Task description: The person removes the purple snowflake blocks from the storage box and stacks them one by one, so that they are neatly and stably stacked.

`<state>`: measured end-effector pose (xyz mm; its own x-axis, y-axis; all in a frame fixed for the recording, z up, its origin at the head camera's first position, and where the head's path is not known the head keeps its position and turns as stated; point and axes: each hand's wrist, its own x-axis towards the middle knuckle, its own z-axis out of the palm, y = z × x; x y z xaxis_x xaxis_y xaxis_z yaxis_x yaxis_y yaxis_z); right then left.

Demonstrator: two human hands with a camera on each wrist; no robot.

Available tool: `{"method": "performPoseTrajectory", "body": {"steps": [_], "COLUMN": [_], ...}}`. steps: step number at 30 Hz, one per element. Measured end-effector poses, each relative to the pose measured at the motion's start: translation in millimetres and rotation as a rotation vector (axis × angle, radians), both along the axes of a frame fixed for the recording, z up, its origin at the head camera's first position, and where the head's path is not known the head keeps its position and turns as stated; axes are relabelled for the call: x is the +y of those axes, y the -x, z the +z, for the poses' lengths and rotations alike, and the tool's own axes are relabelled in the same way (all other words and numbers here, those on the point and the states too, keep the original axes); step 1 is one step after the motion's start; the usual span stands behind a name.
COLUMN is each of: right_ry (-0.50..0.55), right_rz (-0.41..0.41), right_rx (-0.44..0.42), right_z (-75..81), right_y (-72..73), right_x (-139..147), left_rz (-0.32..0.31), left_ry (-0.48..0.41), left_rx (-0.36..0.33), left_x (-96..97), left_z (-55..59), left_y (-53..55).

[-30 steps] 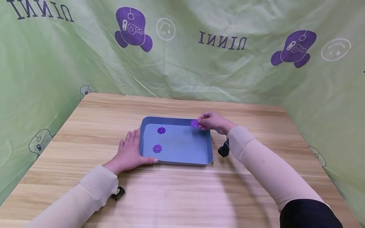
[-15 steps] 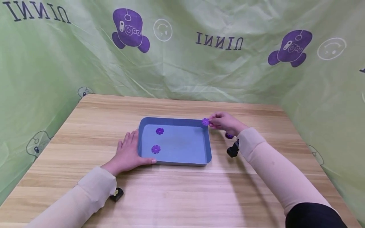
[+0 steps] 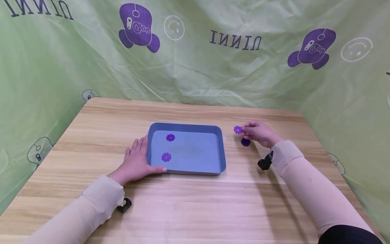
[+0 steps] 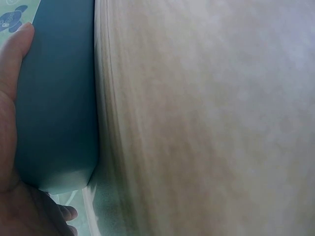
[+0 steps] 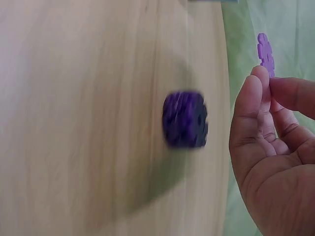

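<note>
In the head view a blue tray (image 3: 195,149) lies on the table. Two purple notched plastic discs (image 3: 166,157) lie flat at its left side. My left hand (image 3: 135,166) rests at the tray's near left corner, fingers straight along the left wall and thumb along the front rim. Off the tray's right side, my right hand (image 3: 259,133) pinches another purple notched disc (image 3: 238,129) between thumb and fingers, above the table. A short stack of purple discs (image 5: 184,119) stands below that hand, partly covered by it in the head view.
The wooden table (image 3: 189,206) reaches forward to a green printed curtain (image 3: 195,81), which also runs along both sides. A small black wrist device (image 3: 265,162) hangs under the right cuff, and another black device (image 3: 124,205) under the left cuff.
My right hand has moved right with the purple disc, from over the tray's far right corner to above the table near the stack. The left hand stays at the tray.
</note>
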<state>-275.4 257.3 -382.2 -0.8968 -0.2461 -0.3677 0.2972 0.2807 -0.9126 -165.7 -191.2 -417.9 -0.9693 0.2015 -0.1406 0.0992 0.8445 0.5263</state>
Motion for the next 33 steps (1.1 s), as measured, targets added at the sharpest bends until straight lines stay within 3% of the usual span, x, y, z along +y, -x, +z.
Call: {"method": "performPoseTrajectory", "body": {"steps": [13,33], "right_ry": [-0.003,-0.016], "right_rz": [-0.031,-0.077], "right_rx": [-0.037,-0.094], "right_z": [-5.3,-18.5], "right_y": [-13.4,-23.3], "right_x": [33.2,38.7], "left_rz": [-0.001,-0.004], "left_ry": [0.008,-0.013], "left_rx": [-0.002,-0.006], "left_x": [0.1,-0.9], "left_z": [2.8,-0.2], "left_y": [-0.4,1.6]}}
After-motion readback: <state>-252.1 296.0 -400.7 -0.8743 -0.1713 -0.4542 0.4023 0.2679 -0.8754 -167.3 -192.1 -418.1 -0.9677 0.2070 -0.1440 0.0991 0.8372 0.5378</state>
